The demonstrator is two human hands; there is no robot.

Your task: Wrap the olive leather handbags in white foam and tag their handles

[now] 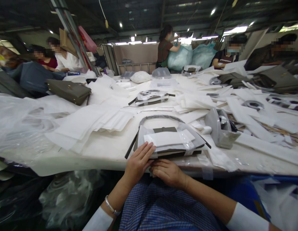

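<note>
1. Workshop tabletop [103,150], white and crowded, runs away from me toward other people seated along its far sides.
2. My left hand [138,162] lies flat and released, palm down, with its fingers spread over the near left corner of the wrapped bag [170,141].
3. My right hand [167,172] sits knuckles up at the bag's near edge, touching my left hand. Its fingers curl in toward the wrapping, and I cannot tell whether they pinch anything.
4. Both forearms come up from my lap, over the checked cloth [158,205], and meet at the tabletop's near edge.
5. The wrapped bag lies flat right at that edge, its near side level with the rim, and its handle loop [160,118] arches away from me.
6. To the left, a fan of white sheets [91,123] leaves a bare strip along the edge.
7. To the right, a grey folded piece [219,128] stands close beside the bag.
8. Beyond the loop, a second wrapped bag [151,97] lies well apart.
</note>
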